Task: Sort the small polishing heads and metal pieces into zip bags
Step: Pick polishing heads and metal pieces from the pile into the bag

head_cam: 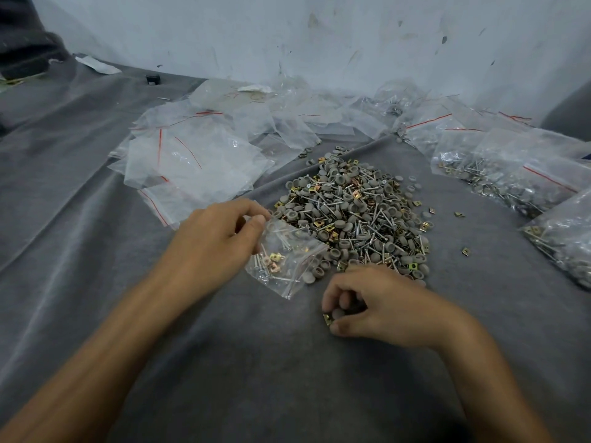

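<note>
**Desk:** What do you have on screen?

**Me:** I see a grey cloth (224,362) spread over the whole work area, up to a scuffed wall. At the far left of centre lies a loose heap of empty zip bags (192,161). Filled bags (511,174) lie along the right edge. The mixed pile (355,219) sits in the middle, with grey polishing heads, thin metal pins and small brass clips all jumbled together.

**Desk:** And the bag being loaded?

**Me:** The working zip bag (284,260) lies against the pile's near-left edge. It holds a few pins, some brass clips and perhaps a head or two. The left hand (211,241) pinches its top edge between thumb and forefinger, with the other fingers curled.

**Desk:** Right hand?

**Me:** The right hand (377,305) is down on the cloth just in front of the pile, fingers curled over a small pickup. I can make out a grey head (338,313) and a brass clip (327,318) at the fingertips. I cannot tell whether anything more is tucked under the palm.

**Desk:** Which step, then?

**Me:** I judge it to be gathering one set for this bag, with most of the pile unsorted. Next, the pickup has to be lifted without dropping the clip and carried left to the bag mouth. That film looks limp, so the left hand must hold the mouth open.
</note>
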`<move>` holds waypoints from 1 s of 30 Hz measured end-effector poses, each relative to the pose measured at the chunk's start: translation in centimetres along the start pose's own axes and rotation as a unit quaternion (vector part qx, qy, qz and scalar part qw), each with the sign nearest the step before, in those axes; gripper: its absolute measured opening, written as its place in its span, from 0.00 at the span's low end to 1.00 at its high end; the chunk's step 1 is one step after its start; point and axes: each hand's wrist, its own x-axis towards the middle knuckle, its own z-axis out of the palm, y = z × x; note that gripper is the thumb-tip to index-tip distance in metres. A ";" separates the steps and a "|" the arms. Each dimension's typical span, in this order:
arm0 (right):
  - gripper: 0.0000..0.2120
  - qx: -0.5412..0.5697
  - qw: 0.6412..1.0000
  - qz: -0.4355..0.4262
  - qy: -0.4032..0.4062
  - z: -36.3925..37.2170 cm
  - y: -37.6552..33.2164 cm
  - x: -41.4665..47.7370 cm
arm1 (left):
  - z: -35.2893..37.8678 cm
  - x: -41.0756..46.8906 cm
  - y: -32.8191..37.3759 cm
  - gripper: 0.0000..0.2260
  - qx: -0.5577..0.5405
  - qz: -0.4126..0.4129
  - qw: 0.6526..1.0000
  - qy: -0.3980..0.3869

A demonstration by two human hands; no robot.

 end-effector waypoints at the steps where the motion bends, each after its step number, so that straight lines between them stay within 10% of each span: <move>1: 0.08 0.001 1.000 0.001 0.002 0.1 0.0 0.1 | 0.3 -0.1 0.1 0.07 0.008 0.004 1.000 -0.003; 15: 0.05 0.216 0.958 0.011 0.189 1.6 -1.2 2.4 | 2.9 -1.3 1.4 0.13 0.123 0.027 0.989 -0.083; 24: 0.06 0.179 0.955 -0.028 0.236 0.8 -1.0 2.0 | 2.2 -0.8 0.7 0.10 0.040 0.008 0.999 -0.015; 30: 0.06 -0.008 0.969 0.112 0.222 -2.3 4.3 -2.1 | 1.8 -0.5 0.4 0.10 0.030 0.000 0.999 -0.011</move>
